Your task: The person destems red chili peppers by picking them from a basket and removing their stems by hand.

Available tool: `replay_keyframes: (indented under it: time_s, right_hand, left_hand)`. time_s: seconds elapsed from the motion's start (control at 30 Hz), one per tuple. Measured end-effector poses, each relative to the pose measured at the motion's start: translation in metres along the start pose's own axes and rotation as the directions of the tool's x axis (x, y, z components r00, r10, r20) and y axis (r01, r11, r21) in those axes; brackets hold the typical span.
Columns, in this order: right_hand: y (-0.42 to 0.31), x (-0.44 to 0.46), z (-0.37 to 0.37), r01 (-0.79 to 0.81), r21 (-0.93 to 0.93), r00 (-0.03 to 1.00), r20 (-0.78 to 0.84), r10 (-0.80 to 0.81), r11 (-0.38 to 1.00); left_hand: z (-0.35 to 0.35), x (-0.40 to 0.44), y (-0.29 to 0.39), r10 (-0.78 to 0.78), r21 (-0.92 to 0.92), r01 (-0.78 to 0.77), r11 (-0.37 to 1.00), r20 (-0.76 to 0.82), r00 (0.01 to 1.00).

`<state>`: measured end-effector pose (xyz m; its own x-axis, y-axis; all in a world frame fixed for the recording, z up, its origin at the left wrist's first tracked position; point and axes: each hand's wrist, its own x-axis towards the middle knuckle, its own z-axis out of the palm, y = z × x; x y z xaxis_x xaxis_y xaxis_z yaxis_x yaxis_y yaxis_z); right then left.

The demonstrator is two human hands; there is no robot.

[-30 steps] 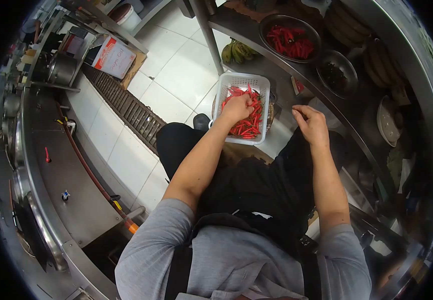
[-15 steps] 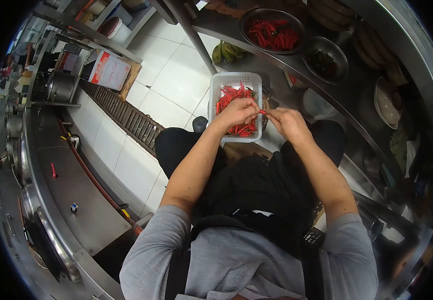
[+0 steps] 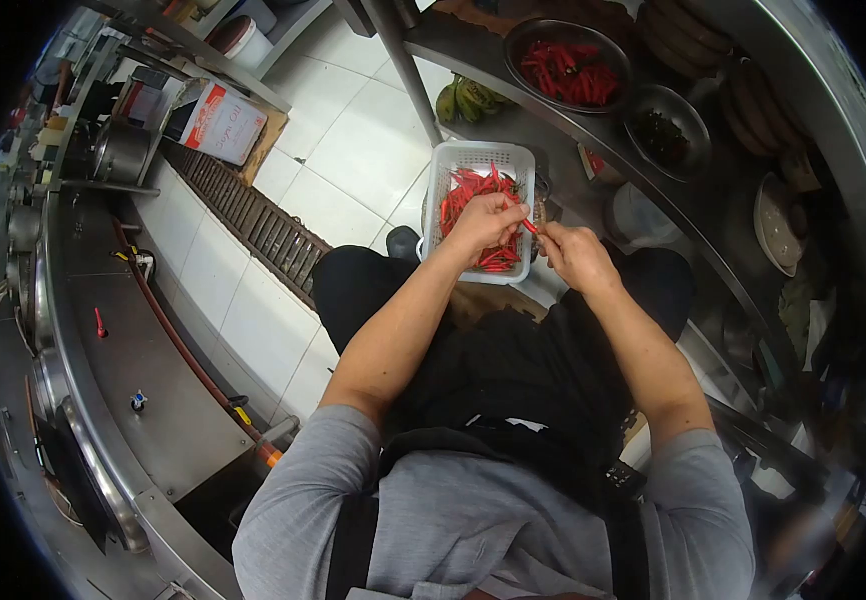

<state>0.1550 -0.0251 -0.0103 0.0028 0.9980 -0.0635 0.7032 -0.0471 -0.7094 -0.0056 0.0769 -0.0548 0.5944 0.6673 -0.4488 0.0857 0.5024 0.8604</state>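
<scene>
Pinching one red chilli (image 3: 530, 227) at its upper end with the fingers of the left hand (image 3: 491, 222); grasping its lower end with the bent fingers of the right hand (image 3: 578, 255); holding it, slim, glossy and slanted, over the right side of a white plastic basket (image 3: 483, 148), rectangular with rounded corners, perforated along its walls and heaped with thin, smooth chillies (image 3: 468, 185), mostly red, some with green stems; on the dark metal shelf (image 3: 728, 205) to the right, with more red chillies in the larger round bowl (image 3: 563, 30) and dark bits, too dim to name, in the smaller bowl (image 3: 695, 145) just beside it; farther along, with a pale, shallow dish (image 3: 775, 225); beyond the basket, with curved green bananas (image 3: 470, 100) in a bunch; on the far left, with a boxy white container (image 3: 225, 125) labelled in red, near a ridged drain grate (image 3: 243, 220) and glossy white floor tiles (image 3: 338, 160).
</scene>
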Motion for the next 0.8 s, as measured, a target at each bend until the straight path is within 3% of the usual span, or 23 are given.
replay_keyframes:
  time_s: [0.13, 0.2, 0.4, 0.53, 0.63, 0.7, 0.73, 0.77, 0.8]
  right_hand:
    - [0.006, 0.0, 0.005, 0.055, -0.077, 0.998, -0.007, -0.056, 0.996]
    - [0.002, 0.0, 0.002, 0.137, -0.074, 0.989, -0.036, -0.14, 0.988]
    - [0.011, 0.001, 0.007, 0.323, -0.099, 0.946, 0.002, -0.325, 0.941]
    - [0.001, 0.0, -0.001, 0.319, -0.067, 0.948, 0.002, -0.319, 0.946]
    - [-0.002, 0.001, -0.03, 0.206, 0.012, 0.934, -0.3, -0.193, 0.979]
    - [-0.02, -0.001, -0.077, 0.083, 0.172, 0.864, -0.503, 0.016, 0.982]
    - [-0.008, 0.007, -0.093, 0.213, 0.125, 0.721, -0.689, -0.07, 0.969]
    - [0.008, 0.009, -0.111, 0.159, 0.128, 0.648, -0.762, -0.005, 0.979]
    - [0.011, 0.016, -0.133, 0.044, 0.087, 0.638, -0.769, 0.039, 0.995]
  left_hand:
    - [0.003, 0.003, -0.006, 0.038, 0.036, -0.038, 0.999, -0.008, 0.999]
    - [0.004, 0.003, -0.006, 0.014, -0.034, -0.014, 0.999, -0.011, 1.0]
    - [-0.001, 0.007, -0.011, -0.068, 0.016, 0.067, 0.998, 0.06, 0.996]
    - [-0.003, 0.004, 0.001, -0.054, 0.0, 0.054, 0.999, 0.077, 0.996]
    - [-0.033, 0.01, 0.015, 0.143, -0.22, -0.158, 0.963, -0.081, 0.986]
    - [-0.054, 0.003, 0.028, 0.216, -0.383, -0.27, 0.884, -0.177, 0.96]
    - [-0.064, 0.003, 0.029, 0.214, -0.381, -0.271, 0.884, -0.185, 0.959]
    - [-0.074, 0.005, 0.026, 0.185, -0.278, -0.27, 0.922, -0.295, 0.937]
    - [-0.084, 0.009, 0.023, 0.167, -0.171, -0.252, 0.952, -0.4, 0.901]
